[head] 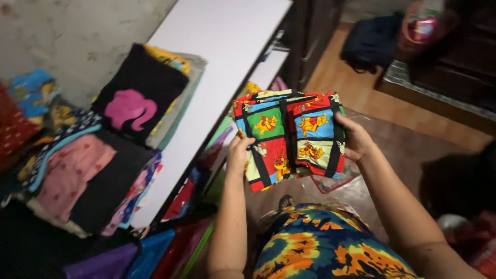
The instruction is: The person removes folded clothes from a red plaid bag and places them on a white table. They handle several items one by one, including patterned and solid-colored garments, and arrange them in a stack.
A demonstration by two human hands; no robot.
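A folded cloth (pixel 287 135) with bright red, green, blue and yellow cartoon squares and black borders is held up in front of me. My left hand (pixel 239 153) grips its lower left edge. My right hand (pixel 355 138) grips its right edge. The cloth hangs above my lap, which is covered in blue and orange tie-dye fabric (pixel 320 248).
A white shelf top (pixel 206 77) runs along the left, with piles of folded clothes on it: a black piece with a pink shape (pixel 137 95), a pink piece (pixel 72 170). More folded items fill the shelves below (pixel 191 201). Wooden floor (pixel 372 98) and a dark bag (pixel 369 41) lie at the far right.
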